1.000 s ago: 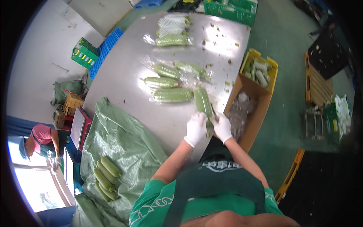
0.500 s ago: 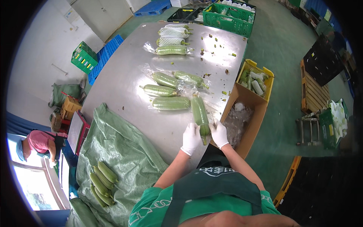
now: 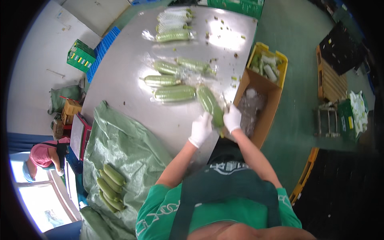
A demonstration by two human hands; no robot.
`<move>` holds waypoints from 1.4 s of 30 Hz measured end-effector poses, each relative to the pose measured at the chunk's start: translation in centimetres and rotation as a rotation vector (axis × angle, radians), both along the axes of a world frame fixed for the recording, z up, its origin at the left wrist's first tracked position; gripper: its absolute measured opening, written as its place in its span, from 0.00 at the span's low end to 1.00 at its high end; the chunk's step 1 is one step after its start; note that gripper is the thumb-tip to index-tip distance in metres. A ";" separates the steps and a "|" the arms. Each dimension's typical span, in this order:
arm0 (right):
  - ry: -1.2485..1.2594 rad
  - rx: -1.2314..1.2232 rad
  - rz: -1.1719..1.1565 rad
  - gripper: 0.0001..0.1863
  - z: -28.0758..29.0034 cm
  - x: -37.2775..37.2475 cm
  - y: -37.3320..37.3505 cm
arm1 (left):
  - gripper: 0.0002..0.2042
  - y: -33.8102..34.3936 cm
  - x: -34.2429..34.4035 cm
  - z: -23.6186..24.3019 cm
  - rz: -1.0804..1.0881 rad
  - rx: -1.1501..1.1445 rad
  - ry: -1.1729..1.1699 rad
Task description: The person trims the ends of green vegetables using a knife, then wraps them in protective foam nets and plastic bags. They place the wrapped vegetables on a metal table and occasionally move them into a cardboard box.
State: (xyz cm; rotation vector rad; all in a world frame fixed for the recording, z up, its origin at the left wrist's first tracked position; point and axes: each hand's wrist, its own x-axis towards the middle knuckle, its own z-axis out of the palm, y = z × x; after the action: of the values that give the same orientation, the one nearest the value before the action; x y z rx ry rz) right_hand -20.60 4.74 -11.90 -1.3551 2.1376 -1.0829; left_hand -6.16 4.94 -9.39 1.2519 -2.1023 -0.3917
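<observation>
A long green gourd (image 3: 209,103) in a clear plastic bag lies tilted at the table's near edge, its stem end toward me. Gloved in white, my left hand (image 3: 201,127) is closed at the left of its near end, on the bag. My right hand (image 3: 232,119), also gloved, pinches the bag on the other side. Just beyond lie several bagged gourds, among them one nearest (image 3: 175,93) and another above it (image 3: 162,81). The exact finger grip is partly hidden.
A cardboard box (image 3: 272,108) of clear bags stands right of the metal table (image 3: 132,72), with a yellow crate (image 3: 285,64) behind. Net-wrapped gourds (image 3: 174,16) lie at the far end. Loose gourds (image 3: 109,184) rest on a green sheet (image 3: 124,140). A person (image 3: 44,154) works far left.
My view has shifted, so the table sits higher in the picture. Both hands stay at the near end of the bagged gourd, which has turned to slant more toward the right hand.
</observation>
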 end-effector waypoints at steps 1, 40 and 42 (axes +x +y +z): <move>-0.039 -0.033 -0.025 0.08 -0.5 0.2 -0.2 | 0.04 0.6 0.4 -0.4 0.051 0.025 0.038; 0.171 -0.258 0.390 0.08 6.6 0.0 1.4 | 0.20 0.7 0.5 4.0 -0.005 1.466 1.386; 0.295 -0.381 0.408 0.08 7.0 -1.8 0.0 | 0.21 1.0 0.3 5.0 -0.110 1.533 1.443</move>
State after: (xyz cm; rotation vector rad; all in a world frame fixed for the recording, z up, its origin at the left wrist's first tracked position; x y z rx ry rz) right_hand -22.35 4.73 -4.86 -2.1319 1.7641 -1.2136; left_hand -5.88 5.89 -4.39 0.8277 -0.3388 -2.3023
